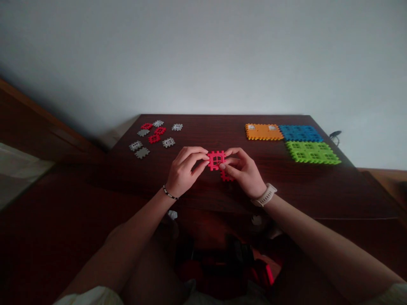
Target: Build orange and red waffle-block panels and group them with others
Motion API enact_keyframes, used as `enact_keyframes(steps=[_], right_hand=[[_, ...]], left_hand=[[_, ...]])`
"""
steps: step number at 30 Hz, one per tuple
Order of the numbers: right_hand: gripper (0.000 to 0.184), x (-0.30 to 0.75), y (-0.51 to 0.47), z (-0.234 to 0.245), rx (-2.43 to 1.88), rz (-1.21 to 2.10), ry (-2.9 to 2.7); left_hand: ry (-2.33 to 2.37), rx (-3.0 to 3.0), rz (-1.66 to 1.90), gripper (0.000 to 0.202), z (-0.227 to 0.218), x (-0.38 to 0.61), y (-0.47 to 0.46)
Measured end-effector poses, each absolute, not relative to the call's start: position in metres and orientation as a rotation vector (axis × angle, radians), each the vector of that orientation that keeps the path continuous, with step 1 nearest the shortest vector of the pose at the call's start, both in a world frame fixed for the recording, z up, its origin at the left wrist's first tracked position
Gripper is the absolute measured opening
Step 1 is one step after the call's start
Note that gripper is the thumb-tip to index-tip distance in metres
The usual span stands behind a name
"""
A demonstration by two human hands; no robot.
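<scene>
A dark wooden table point(302, 186) stands before a pale wall. The left hand point(183, 171) and right hand point(244, 173) pinch a red plastic notched window tile point(216, 160) between their fingertips, just above a second red notched tile point(227, 177). Small grey and red notched tiles point(154, 138) lie left of the pinched tile; orange, blue and green notched panels point(300, 133) lie right.

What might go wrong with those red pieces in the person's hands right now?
The red window piece is held only at its edges by the left hand and right hand, so it might slip. The red piece below it might come loose and fall onto the dark wooden table.
</scene>
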State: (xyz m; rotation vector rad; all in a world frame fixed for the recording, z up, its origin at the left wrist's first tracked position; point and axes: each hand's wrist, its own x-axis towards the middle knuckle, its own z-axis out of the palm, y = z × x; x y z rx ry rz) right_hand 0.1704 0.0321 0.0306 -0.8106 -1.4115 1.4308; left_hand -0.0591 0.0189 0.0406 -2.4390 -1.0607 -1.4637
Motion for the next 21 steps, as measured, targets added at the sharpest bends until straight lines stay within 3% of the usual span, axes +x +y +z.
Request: enact_keyframes(steps=[12,21], right_hand=[[0.038,0.180,0.041,0.027,-0.931,1.170,-1.457],[0.036,0.198,0.042,0.029,-1.036,1.020,-1.505]], left_hand=[[-1.104,-2.363,-1.452,0.008,0.050,-0.078,0.016],[-1.062,-2.385,-1.377,0.010,0.053,-0.082,0.010]])
